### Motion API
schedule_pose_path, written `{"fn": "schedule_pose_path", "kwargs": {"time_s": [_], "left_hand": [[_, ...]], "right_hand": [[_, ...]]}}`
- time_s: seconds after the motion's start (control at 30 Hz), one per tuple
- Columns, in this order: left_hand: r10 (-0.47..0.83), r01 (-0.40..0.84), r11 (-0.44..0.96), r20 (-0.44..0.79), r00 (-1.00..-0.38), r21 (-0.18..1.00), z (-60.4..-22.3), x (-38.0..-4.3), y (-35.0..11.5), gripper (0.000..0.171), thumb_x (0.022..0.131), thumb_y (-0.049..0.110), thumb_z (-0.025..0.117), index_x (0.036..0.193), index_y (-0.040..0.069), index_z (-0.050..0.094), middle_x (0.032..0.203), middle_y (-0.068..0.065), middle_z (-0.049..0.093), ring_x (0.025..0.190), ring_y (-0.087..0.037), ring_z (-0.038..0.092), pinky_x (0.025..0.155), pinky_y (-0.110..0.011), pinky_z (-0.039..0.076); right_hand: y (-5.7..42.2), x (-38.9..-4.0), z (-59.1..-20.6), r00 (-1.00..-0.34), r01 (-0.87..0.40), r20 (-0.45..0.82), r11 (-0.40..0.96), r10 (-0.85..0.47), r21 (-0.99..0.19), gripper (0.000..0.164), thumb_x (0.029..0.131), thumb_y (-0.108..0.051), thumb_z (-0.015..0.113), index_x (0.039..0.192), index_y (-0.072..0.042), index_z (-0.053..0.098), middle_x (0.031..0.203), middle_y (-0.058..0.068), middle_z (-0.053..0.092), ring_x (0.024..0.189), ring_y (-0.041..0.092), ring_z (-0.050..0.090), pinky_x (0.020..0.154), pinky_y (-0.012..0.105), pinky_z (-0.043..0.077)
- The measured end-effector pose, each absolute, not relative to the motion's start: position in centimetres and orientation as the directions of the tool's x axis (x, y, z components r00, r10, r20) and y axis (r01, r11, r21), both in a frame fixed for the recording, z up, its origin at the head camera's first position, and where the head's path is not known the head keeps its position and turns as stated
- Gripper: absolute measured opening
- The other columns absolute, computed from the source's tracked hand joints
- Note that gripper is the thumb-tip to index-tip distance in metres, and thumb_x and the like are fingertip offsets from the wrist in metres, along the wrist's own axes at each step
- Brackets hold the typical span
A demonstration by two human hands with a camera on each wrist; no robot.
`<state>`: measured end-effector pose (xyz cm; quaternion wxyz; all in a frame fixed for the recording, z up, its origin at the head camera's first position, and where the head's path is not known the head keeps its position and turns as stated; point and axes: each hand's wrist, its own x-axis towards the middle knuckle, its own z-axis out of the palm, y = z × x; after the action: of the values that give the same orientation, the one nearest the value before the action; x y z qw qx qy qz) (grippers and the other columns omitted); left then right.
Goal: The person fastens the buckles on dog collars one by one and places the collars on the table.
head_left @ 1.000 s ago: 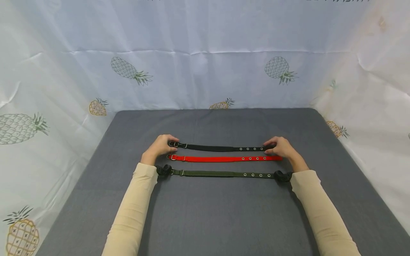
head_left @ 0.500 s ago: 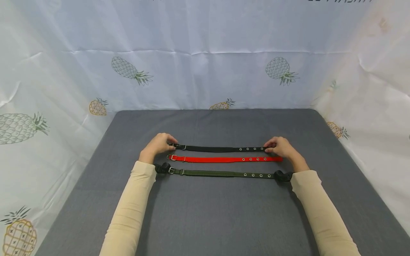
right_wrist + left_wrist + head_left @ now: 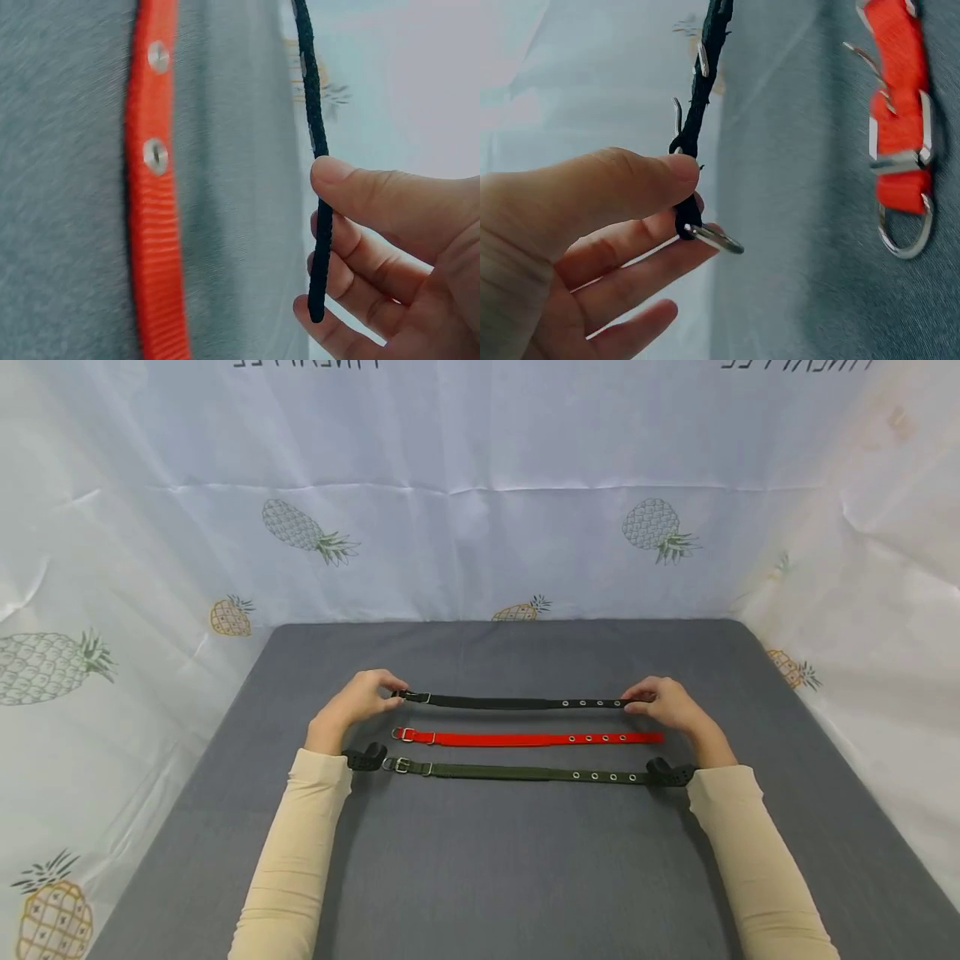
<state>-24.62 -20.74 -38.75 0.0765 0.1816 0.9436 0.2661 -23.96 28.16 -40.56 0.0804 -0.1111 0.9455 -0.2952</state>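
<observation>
A black pet collar (image 3: 495, 702) stretches between both hands, sagging slightly in the middle. My left hand (image 3: 360, 695) pinches its buckle end between thumb and fingers; the D-ring (image 3: 718, 239) pokes out beyond the fingertips in the left wrist view. At the other end, my right hand (image 3: 667, 702) pinches the strap near the eyelets, and the strap's tip (image 3: 317, 300) lies along the fingers. Nearer the body, a red collar (image 3: 495, 740) lies straight on the grey table (image 3: 517, 868), buckle to the left. Closest to me lies an olive green collar (image 3: 495, 772), parallel to it.
Black wrist mounts (image 3: 367, 757) sit at both wrists; the right mount (image 3: 667, 772) overlaps the green collar's right end in the head view. A white curtain (image 3: 480, 543) printed with pineapples hangs behind the table and along both sides.
Both hands have lifted the black collar away from the red one and drawn it tauter, the left hand moving left. The red and green collars stay in place.
</observation>
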Motion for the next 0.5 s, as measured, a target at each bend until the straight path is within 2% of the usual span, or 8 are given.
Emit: {"fn": "schedule_pose_path", "kwargs": {"time_s": [0.27,0.5], "left_hand": [[0.403,0.369,0.721,0.078,-0.912,0.587,-38.9,-23.6,-21.1,0.031,0.09,0.005,0.064,0.12,-0.005,0.065,0.119,-0.024,0.065,0.114,-0.039,0.058,0.1,-0.055,0.046],[0.373,0.356,0.659,0.124,-0.92,0.663,-39.0,-23.2,-21.6,0.028,0.093,0.005,0.061,0.119,-0.002,0.066,0.116,-0.022,0.064,0.108,-0.037,0.062,0.098,-0.051,0.05]], "right_hand": [[28.7,-23.2,-40.2,-0.967,-0.16,-0.06,0.769,-0.249,-0.619,0.028,0.094,-0.012,0.061,0.117,0.004,0.064,0.119,0.027,0.063,0.106,0.039,0.059,0.093,0.053,0.05],[29.1,-22.5,-39.9,-0.975,-0.145,-0.032,0.74,-0.22,-0.657,0.033,0.097,-0.02,0.059,0.121,0.001,0.063,0.124,0.027,0.061,0.111,0.039,0.058,0.094,0.054,0.049]]}}
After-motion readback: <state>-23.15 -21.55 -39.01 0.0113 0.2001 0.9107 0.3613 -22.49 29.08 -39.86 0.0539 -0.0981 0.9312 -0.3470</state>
